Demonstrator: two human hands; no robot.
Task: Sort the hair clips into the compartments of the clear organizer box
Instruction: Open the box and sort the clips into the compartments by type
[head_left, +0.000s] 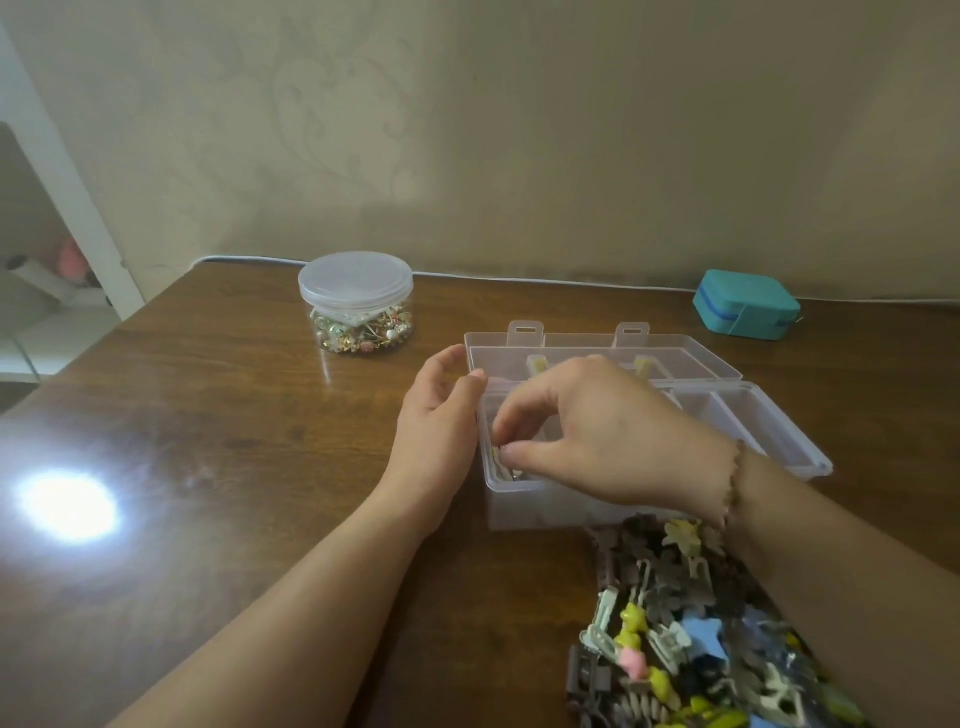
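Note:
The clear organizer box (540, 501) stands open on the brown table, its lid (691, 353) folded back flat behind it. My right hand (608, 431) reaches over the box's near-left compartment, with thumb and fingers pinched on a small hair clip (501, 457) just inside it. My left hand (441, 415) rests against the box's left wall, fingers curled at the corner and holding nothing. A heap of hair clips (685, 649) in yellow, blue, pink, white and brown lies in front of the box at the lower right, partly hidden by my right forearm.
A round clear jar (356, 304) with a lid, filled with small gold and pearl trinkets, stands at the back left. A teal case (745, 304) sits at the back right by the wall. A bright light glare (67, 506) marks the table's left side.

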